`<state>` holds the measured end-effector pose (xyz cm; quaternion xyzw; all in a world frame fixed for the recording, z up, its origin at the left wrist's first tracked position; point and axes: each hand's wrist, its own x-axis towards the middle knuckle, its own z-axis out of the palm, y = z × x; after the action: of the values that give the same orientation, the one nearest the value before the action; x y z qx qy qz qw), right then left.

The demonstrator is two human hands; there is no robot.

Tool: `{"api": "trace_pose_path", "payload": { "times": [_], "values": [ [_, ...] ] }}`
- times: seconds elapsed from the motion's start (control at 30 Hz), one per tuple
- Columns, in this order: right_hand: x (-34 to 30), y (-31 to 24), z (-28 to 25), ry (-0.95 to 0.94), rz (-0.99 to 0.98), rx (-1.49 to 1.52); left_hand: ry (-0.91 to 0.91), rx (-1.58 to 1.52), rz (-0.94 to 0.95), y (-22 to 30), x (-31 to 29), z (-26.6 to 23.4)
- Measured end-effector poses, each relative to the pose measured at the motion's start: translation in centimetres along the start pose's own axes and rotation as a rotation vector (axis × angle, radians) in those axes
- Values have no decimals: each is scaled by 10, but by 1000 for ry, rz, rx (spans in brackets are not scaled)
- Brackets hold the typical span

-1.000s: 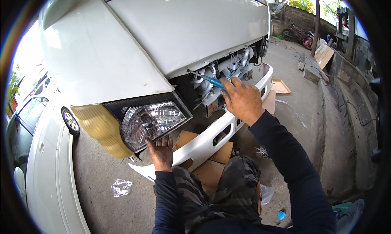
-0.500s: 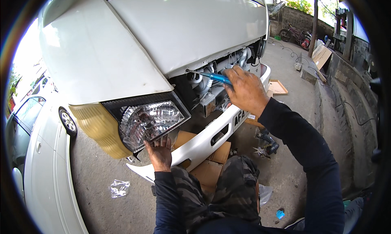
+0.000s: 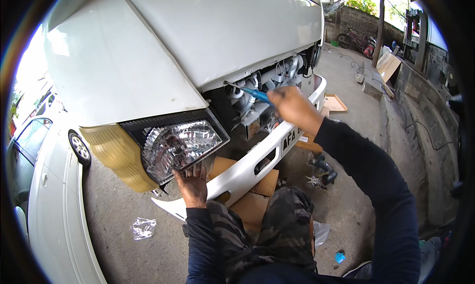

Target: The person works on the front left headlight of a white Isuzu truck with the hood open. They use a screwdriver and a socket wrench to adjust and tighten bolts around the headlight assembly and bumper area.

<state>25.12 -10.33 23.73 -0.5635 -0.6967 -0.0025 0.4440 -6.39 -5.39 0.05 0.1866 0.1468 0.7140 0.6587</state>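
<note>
- Taking twelve as straight ahead of the person, I see the bare left hand [image 3: 192,189] nearest, toward eleven: palm up, fingers spread, their tips apparently against the headlamp's lower edge.
- Just beyond, also at eleven, sits a clear, faceted headlamp [image 3: 182,144] in a black frame, tilted, a yellowish ribbed plastic lens [image 3: 111,155] beside its outer side.
- A long white moulded bumper [image 3: 237,183] slants from eleven to one, above brown cardboard [image 3: 248,210].
- At one, on the concrete, lies a dark green, drill-like power tool [image 3: 325,172].
- At twelve the bare right hand [image 3: 297,108] is wrapped round a slim screwdriver [image 3: 258,94] with a blue handle; its shaft points toward ten.
- The tip appears to meet the lower edge of the white front panel [image 3: 237,36]. I'd call this driver work with the lamp steadied; tightening or loosening, I can't tell. The next move seems to need a well-seated tip and a supported lamp.
- Farther, at ten, stands a white car [image 3: 55,185].
</note>
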Motion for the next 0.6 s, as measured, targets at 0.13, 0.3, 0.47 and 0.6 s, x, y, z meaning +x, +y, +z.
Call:
{"api": "trace_pose_path", "payload": {
  "times": [0.13,0.3,0.47,0.6],
  "values": [
    [8,4,-11,-275,571,461,-3,7,-1,-1,1,-1],
    [-3,-1,0,27,-72,-102,29,-76,-32,-2,3,-7],
    [13,-3,-14,-213,696,670,-25,-60,-15,-4,2,-11],
    [10,6,-19,-201,224,108,-66,-84,5,-4,0,-11]
  ]
}}
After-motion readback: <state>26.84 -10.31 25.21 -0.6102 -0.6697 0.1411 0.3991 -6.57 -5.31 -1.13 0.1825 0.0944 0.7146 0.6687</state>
